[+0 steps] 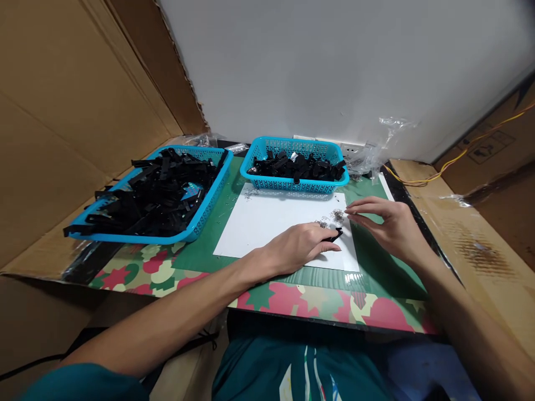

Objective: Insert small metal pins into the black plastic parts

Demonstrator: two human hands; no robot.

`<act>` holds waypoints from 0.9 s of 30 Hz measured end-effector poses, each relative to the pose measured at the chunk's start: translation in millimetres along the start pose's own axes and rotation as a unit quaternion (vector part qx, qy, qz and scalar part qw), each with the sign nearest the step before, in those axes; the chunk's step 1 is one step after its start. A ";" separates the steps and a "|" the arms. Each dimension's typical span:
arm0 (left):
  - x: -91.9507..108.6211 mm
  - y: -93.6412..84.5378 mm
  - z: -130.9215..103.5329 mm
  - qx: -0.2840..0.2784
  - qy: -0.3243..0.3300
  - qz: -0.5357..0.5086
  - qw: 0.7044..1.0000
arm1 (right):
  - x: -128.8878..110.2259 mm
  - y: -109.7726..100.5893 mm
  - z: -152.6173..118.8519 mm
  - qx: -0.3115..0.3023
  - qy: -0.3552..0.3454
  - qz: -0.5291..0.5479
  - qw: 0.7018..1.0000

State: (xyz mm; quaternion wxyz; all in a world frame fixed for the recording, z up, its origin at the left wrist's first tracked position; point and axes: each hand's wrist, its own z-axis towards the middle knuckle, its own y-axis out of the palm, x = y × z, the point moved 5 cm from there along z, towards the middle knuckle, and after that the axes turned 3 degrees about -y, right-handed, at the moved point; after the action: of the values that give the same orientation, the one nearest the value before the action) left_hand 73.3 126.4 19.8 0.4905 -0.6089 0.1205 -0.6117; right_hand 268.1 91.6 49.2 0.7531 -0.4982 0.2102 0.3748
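My left hand rests over the white sheet and grips a small black plastic part between thumb and forefinger. Just to the right and beyond it, my right hand has its thumb and fingertips drawn together beside a small pile of tiny metal pieces. Whether a piece sits between those fingertips is too small to tell. More of the tiny metal bits lie close to the left fingers, partly covered by them, and a few are scattered near the sheet's far left corner.
A large blue basket of long black parts stands on the left. Behind the sheet is a smaller blue basket with short black parts. Clear plastic bags lie by the wall at back right. Yellow wires cross cardboard on the right.
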 end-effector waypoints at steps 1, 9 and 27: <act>-0.8 0.4 -0.2 -0.003 -0.002 0.001 1.000 | 1.7 1.1 -1.0 0.028 0.021 0.029 0.999; -4.3 1.1 -0.7 0.009 -0.006 -0.028 1.000 | 10.7 16.1 -3.6 0.082 0.130 0.175 0.973; -7.2 3.7 0.1 0.009 0.006 0.010 1.000 | 12.0 21.1 -6.4 0.100 0.114 0.124 0.981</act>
State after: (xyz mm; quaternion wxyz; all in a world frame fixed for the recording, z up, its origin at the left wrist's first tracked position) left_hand 73.5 130.0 12.6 0.5011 -0.5998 0.1240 -0.6113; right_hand 259.7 94.7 25.8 0.7180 -0.4299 0.3913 0.3828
